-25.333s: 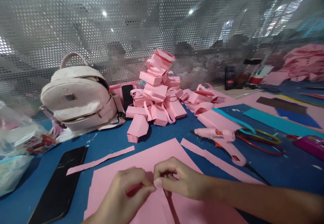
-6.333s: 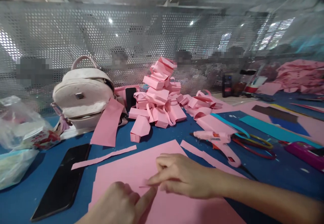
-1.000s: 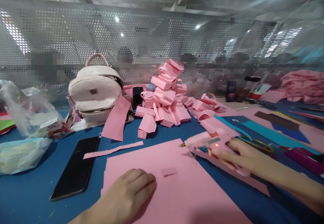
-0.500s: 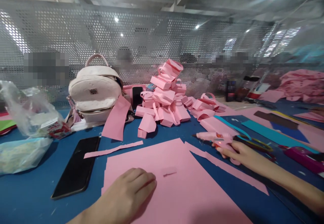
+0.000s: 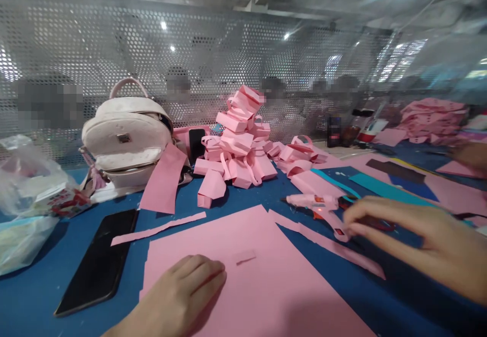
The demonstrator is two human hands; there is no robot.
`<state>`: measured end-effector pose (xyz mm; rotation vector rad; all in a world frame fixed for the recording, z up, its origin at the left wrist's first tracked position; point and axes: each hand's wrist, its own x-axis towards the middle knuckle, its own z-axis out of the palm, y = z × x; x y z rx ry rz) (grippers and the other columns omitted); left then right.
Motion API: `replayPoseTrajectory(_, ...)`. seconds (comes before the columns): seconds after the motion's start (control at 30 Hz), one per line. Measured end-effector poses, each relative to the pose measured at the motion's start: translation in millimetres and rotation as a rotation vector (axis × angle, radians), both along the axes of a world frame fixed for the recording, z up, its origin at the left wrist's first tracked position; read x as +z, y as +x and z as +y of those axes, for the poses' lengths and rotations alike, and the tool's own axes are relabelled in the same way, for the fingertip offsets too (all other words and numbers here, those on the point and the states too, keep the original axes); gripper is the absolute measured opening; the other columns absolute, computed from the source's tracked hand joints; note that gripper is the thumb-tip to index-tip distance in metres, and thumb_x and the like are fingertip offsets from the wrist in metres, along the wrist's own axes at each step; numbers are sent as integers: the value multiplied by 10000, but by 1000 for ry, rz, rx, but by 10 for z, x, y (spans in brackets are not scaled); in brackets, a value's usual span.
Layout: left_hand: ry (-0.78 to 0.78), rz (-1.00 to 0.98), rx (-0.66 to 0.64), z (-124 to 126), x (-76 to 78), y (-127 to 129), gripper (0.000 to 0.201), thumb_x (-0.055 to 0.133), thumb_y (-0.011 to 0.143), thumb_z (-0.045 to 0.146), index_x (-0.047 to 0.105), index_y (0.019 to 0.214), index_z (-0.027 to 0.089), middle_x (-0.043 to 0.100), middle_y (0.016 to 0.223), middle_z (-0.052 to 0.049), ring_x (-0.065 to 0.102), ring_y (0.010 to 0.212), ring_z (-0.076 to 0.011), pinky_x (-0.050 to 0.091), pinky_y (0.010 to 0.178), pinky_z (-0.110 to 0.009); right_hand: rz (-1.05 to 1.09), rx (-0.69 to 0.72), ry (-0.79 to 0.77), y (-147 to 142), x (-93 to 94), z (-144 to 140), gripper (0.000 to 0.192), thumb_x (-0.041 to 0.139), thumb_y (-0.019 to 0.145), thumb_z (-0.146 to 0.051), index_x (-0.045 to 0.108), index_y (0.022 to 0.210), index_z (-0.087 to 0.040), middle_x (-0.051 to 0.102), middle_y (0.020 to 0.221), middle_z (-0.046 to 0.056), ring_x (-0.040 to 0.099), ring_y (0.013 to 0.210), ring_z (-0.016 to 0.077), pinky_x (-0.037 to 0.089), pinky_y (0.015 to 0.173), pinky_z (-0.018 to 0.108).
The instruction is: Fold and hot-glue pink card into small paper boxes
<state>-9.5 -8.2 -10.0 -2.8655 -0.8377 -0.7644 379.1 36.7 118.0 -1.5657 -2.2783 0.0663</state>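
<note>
My left hand (image 5: 180, 294) lies on a stack of large pink paper sheets (image 5: 274, 286), fingers side by side and holding nothing. A small pink paper scrap (image 5: 244, 257) is just beyond its fingertips. To the right, a pink hot glue gun (image 5: 317, 204) lies on its side with its nozzle pointing left and a small orange light on its body. My right hand (image 5: 422, 240) is beside the end of its handle, with thumb and forefinger curved and a gap between them. The fingertips are close to the handle; whether they touch it I cannot tell.
Pink paper strips (image 5: 160, 229) flank the sheets. A black phone (image 5: 99, 263) is at left, near plastic bags (image 5: 26, 245). Behind stand a white backpack (image 5: 127, 139) and a pile of folded pink paper pieces (image 5: 239, 146). A perforated metal screen (image 5: 213, 47) closes off the back.
My right hand has come off the glue gun's handle and drawn back to the right; the gun stays where it was. My left hand has stayed on the paper. The view has shifted slightly right.
</note>
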Motion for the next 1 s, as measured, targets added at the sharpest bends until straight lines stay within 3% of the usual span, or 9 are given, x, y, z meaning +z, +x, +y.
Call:
replayPoseTrajectory(0.13, -25, 30, 12, -45, 128, 34, 349, 393, 1032, 105, 586, 1321, 71, 710, 1175, -181, 674, 967, -258, 624, 812, -394, 27, 389, -153, -610, -194, 60, 245, 496, 1006, -411, 693, 997, -265, 716, 1045, 77, 655, 1037, 275, 499, 924, 404)
replayPoseTrajectory(0.23, -68, 90, 36, -75, 245, 72, 309, 467, 1015, 88, 601, 1292, 65, 716, 1172, -163, 678, 957, -256, 626, 825, -401, 79, 692, -106, -984, -459, 190, 201, 520, 1000, -303, 677, 1090, -216, 702, 1112, 96, 640, 1037, 241, 480, 962, 398)
replayPoseTrajectory(0.3, -84, 100, 52, -80, 291, 88, 301, 494, 1006, 83, 603, 1285, 62, 719, 1168, -155, 677, 960, -256, 625, 833, -406, 126, 783, -77, -1152, -613, 269, 186, 534, 1000, -273, 678, 1095, -204, 705, 1102, 95, 628, 1033, 228, 481, 932, 378)
replayPoseTrajectory(0.5, -59, 56, 48, -46, 278, 81, 284, 486, 1008, 83, 617, 1260, 72, 727, 1150, -151, 681, 957, -233, 618, 834, -363, 244, 868, 43, -1254, -866, 382, 194, 517, 1030, -273, 687, 983, -192, 690, 945, 72, 597, 906, 190, 476, 829, 341)
replayPoseTrajectory(0.63, -43, 28, 15, 6, 186, 54, 308, 460, 1028, 121, 603, 1293, 61, 725, 1146, -168, 672, 981, -245, 604, 848, -359, 213, 884, 112, -1184, -906, 410, 206, 513, 1039, -261, 713, 1045, -207, 689, 940, 66, 592, 881, 179, 465, 788, 318)
replayPoseTrajectory(0.83, -15, 41, 23, 41, 5, 8, 390, 331, 1089, 232, 597, 1327, 75, 720, 1199, -146, 650, 1005, -256, 583, 867, -375, 111, 925, 35, -1127, -885, 443, 332, 482, 998, -121, 683, 1217, -269, 705, 1077, 57, 581, 979, 186, 461, 865, 324)
replayPoseTrajectory(1.0, 15, 34, 41, 31, -10, 12, 404, 323, 1097, 249, 614, 1316, 74, 729, 1200, -127, 655, 985, -247, 573, 855, -366, 122, 961, -17, -1115, -939, 496, 301, 472, 1010, -148, 663, 1220, -248, 716, 1140, 56, 575, 1028, 196, 450, 891, 339)
